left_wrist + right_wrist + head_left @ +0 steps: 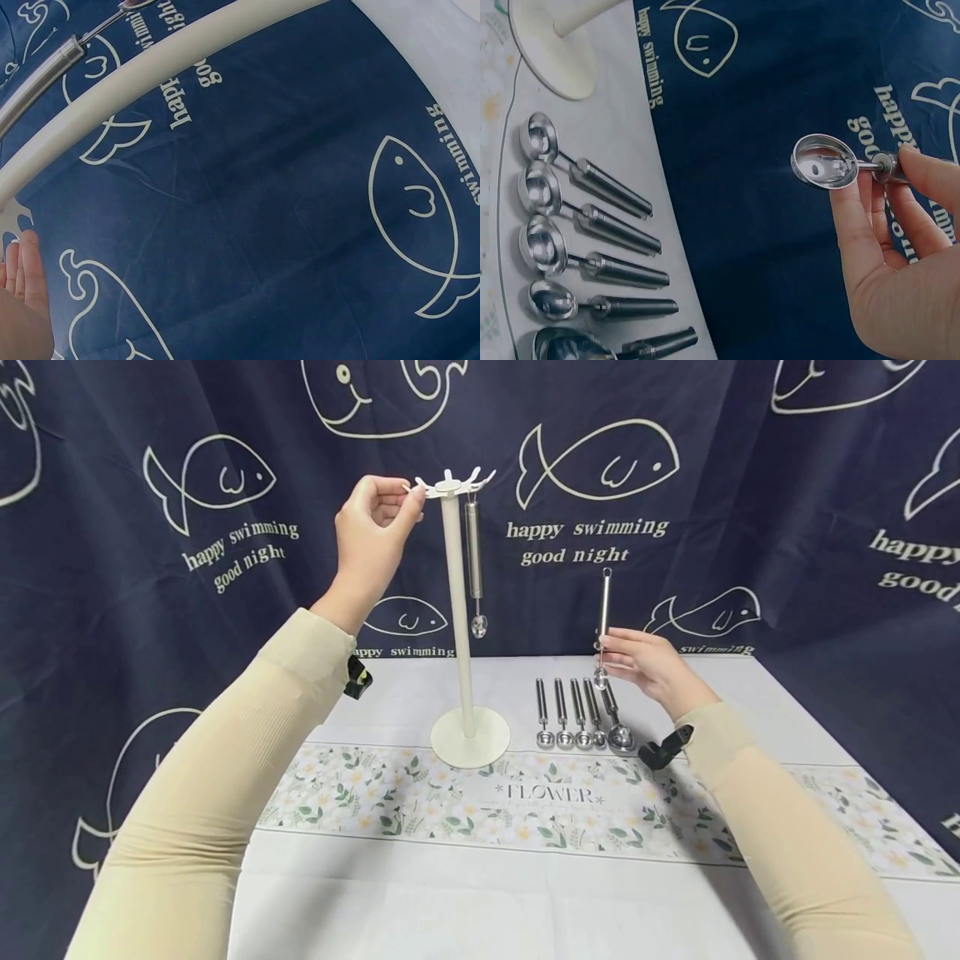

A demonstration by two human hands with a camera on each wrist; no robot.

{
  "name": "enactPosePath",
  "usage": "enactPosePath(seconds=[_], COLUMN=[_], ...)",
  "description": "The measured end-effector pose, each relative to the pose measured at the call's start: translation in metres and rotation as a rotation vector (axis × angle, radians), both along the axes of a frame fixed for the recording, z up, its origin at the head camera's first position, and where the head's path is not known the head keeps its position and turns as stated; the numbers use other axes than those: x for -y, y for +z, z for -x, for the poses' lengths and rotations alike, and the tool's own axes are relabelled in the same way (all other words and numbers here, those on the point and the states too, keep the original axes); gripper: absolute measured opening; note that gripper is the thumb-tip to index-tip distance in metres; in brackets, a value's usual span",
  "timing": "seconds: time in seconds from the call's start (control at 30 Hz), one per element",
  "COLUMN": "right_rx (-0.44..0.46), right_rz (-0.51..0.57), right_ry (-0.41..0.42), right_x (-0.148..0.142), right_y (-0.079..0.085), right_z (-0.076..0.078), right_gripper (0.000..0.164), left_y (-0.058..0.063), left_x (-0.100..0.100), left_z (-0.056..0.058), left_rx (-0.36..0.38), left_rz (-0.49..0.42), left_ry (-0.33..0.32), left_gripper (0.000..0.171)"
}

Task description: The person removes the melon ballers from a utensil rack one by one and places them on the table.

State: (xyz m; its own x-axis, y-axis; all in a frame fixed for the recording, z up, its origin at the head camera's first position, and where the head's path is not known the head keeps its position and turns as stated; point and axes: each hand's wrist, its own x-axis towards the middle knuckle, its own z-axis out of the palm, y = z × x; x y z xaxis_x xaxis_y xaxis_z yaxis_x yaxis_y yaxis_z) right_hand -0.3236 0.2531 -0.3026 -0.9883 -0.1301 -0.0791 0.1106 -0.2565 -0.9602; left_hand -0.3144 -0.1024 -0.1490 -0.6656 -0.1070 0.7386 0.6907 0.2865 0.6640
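A white stand [457, 610] with a ring of upturned hooks at its top rises from a round base. My left hand [375, 531] is at the top, thumb and fingertips pinching one of the hooks on the left side; the left wrist view catches just part of the hand [22, 292]. A steel measuring spoon [475, 556] hangs from a hook on the right of the pole. My right hand [648, 668] holds another measuring spoon [823, 161] by its handle near the bowl, upright with its looped end up, above the table.
Below the right hand several steel spoons [576, 714] lie in a row on the white table [375, 893], the rightmost one [621, 737] with the largest bowl. A floral runner [450, 810] crosses the table. Behind hangs a dark blue curtain [480, 410] with fish prints.
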Motion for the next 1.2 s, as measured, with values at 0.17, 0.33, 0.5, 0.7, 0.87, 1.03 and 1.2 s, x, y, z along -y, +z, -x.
enactPosePath(seconds=[0.17, 0.33, 0.5, 0.7, 0.87, 1.03, 1.2], right_rx=[0.016, 0.028, 0.034, 0.050, 0.077, 0.086, 0.107], right_rz=[-0.017, -0.031, -0.049, -0.085, -0.094, -0.121, -0.246], right_ry=[-0.007, -0.016, -0.030, -0.018, -0.004, 0.016, 0.065], right_x=[-0.009, -0.016, -0.024, -0.035, -0.044, -0.051, -0.060], right_y=[-0.002, -0.005, -0.008, -0.013, -0.021, -0.028, -0.036], right_z=[-0.001, -0.004, -0.004, -0.005, -0.006, -0.007, -0.006], right_gripper=[0.026, 0.017, 0.020, 0.019, 0.013, 0.013, 0.018], left_y=[0.000, 0.000, 0.005, 0.005, -0.002, -0.004, -0.001], left_x=[-0.002, -0.005, -0.012, -0.014, -0.008, -0.003, -0.001], left_z=[0.003, 0.005, -0.012, -0.015, -0.001, 0.002, 0.001], left_rx=[-0.005, -0.004, 0.009, 0.020, 0.026, 0.004, 0.006], left_rz=[-0.003, -0.008, -0.007, -0.027, -0.032, -0.008, -0.007], left_ry=[-0.006, -0.013, -0.016, -0.030, -0.028, -0.001, 0.004], left_gripper=[0.031, 0.031, 0.028, 0.024, 0.027, 0.029, 0.028])
